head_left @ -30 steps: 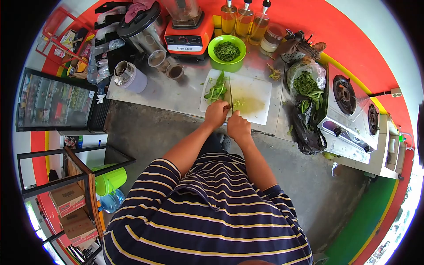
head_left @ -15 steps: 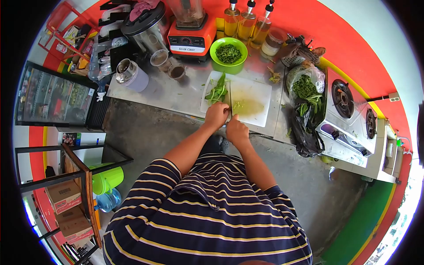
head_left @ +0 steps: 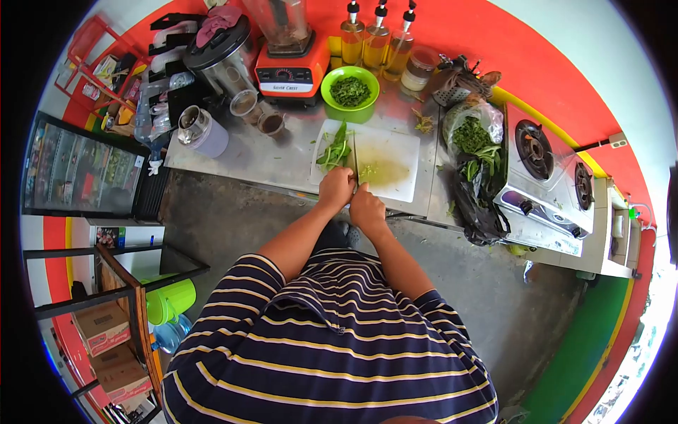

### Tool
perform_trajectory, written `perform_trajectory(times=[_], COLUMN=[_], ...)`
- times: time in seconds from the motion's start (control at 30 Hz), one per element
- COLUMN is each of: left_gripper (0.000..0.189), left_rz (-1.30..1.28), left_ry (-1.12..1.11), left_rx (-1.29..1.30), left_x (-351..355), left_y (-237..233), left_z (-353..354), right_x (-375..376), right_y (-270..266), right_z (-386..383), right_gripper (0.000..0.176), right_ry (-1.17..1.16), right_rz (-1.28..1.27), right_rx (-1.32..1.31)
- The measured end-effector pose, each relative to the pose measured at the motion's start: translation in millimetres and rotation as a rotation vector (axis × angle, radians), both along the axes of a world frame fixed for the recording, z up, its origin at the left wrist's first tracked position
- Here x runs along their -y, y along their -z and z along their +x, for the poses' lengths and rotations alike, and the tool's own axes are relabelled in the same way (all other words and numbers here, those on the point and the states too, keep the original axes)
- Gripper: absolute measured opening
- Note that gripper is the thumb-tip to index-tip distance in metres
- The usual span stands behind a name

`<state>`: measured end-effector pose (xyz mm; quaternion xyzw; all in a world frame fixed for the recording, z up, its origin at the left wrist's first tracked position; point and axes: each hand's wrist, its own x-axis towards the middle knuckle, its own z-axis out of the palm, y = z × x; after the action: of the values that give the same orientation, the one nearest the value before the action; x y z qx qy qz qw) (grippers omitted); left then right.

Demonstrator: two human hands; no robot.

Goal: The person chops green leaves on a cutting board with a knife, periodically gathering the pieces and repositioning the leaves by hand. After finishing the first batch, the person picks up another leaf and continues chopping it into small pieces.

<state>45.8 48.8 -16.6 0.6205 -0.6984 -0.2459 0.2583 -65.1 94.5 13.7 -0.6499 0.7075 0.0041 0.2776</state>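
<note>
A white cutting board (head_left: 405, 150) lies near the front edge of the metal counter, with a greenish wet stain on it. My left hand (head_left: 337, 186) is closed around the lower end of a bunch of leafy greens (head_left: 335, 149) on the board's left side. In my right hand (head_left: 367, 209) is a knife (head_left: 356, 157), its thin blade pointing away from me just right of the greens. Small chopped green bits (head_left: 369, 169) lie right of the blade. Behind the board, a green bowl (head_left: 350, 111) holds chopped leaves.
An orange blender (head_left: 291, 74), oil bottles (head_left: 376, 44) and a lidded jar (head_left: 419, 69) stand along the back. Cups (head_left: 271, 124) and a pale container (head_left: 209, 138) are on the left. Right of the board are a bag of greens (head_left: 472, 134), a black bag (head_left: 482, 205) and a gas stove (head_left: 544, 180).
The whole view has shifted slightly, so the counter things sit a little further left. Both hands keep their hold on the greens and the knife, at nearly the same place on the board.
</note>
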Motion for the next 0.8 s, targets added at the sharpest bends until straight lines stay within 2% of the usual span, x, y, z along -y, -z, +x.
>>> perform_trajectory(times=[0.17,0.33,0.47,0.6,0.73,0.8], left_gripper=[0.009,0.010,0.014,0.015,0.017,0.018], left_rz=[-0.044,-0.036,-0.039,-0.146,-0.068,-0.079], left_ry=[0.002,0.083,0.142,0.130,0.089,0.049], left_rx=[0.029,0.007,-0.033,-0.175,-0.248,-0.245], left_x=[8,23,25,30,26,27], left_y=[-2,2,-1,6,-31,-39], left_z=[-15,-44,-46,-23,8,28], right_x=[-1,2,2,1,-1,-7], right_y=[8,3,0,-6,-2,3], right_z=[-20,-53,-66,-62,-58,-63], right_gripper=[0.030,0.036,0.036,0.036,0.037,0.037], right_ry=[0.004,0.180,0.233,0.178,0.016,0.023], right_rz=[-0.011,-0.031,-0.053,-0.101,-0.057,-0.069], right_rx=[-0.061,-0.044,-0.032,0.045,0.111,0.095])
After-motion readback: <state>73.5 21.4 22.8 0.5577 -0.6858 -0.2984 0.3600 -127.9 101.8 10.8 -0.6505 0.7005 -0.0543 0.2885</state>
